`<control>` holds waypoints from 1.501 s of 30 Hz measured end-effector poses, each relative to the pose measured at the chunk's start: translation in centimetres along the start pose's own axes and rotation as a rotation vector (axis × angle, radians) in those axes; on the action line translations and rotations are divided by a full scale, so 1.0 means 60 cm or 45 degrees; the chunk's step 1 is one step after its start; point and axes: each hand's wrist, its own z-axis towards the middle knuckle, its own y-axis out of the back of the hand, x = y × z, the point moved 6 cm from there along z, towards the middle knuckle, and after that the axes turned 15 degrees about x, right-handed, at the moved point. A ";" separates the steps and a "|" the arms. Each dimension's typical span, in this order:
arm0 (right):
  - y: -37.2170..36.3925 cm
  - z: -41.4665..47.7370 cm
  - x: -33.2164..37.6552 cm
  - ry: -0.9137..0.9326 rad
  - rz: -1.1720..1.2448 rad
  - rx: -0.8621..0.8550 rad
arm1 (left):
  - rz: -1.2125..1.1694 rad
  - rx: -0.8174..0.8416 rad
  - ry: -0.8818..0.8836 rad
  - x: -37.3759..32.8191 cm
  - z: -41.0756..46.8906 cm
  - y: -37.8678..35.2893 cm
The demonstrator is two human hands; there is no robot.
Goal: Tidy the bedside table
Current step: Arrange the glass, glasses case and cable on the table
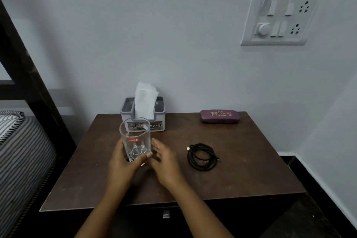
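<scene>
A clear drinking glass (135, 138) with a red label stands upright on the dark wooden bedside table (241, 176), left of its middle. My left hand (123, 164) is wrapped around the glass's lower part. My right hand (164, 160) hovers just right of the glass, fingers spread and holding nothing. A coiled black cable (201, 156) lies on the table to the right of my hands. A grey tissue box (144, 114) with a white tissue sticking up stands at the back edge behind the glass. A purple spectacle case (220, 116) lies at the back right.
A bed with a striped mattress (21, 150) and a dark wooden frame (34, 75) adjoins the table on the left. A white switch and socket panel (282, 15) is on the wall above right. A metal drawer handle (166, 214) shows on the table's front.
</scene>
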 end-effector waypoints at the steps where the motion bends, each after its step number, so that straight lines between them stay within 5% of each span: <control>1: -0.001 0.003 0.003 0.021 0.032 0.010 | -0.007 -0.005 -0.017 0.002 0.002 0.001; 18: -0.014 -0.036 -0.006 -0.024 0.254 0.124 | -0.173 0.080 -0.069 -0.012 -0.037 0.008; 28: 0.051 -0.014 -0.007 -0.211 0.113 -0.294 | -0.559 0.085 0.139 0.026 0.025 0.070; 35: 0.073 0.065 0.014 -0.299 0.130 -0.179 | -0.550 0.316 0.107 0.010 0.116 0.043; 45: 0.046 0.088 0.002 -0.159 0.153 -0.129 | -0.509 0.255 0.093 0.011 0.104 0.048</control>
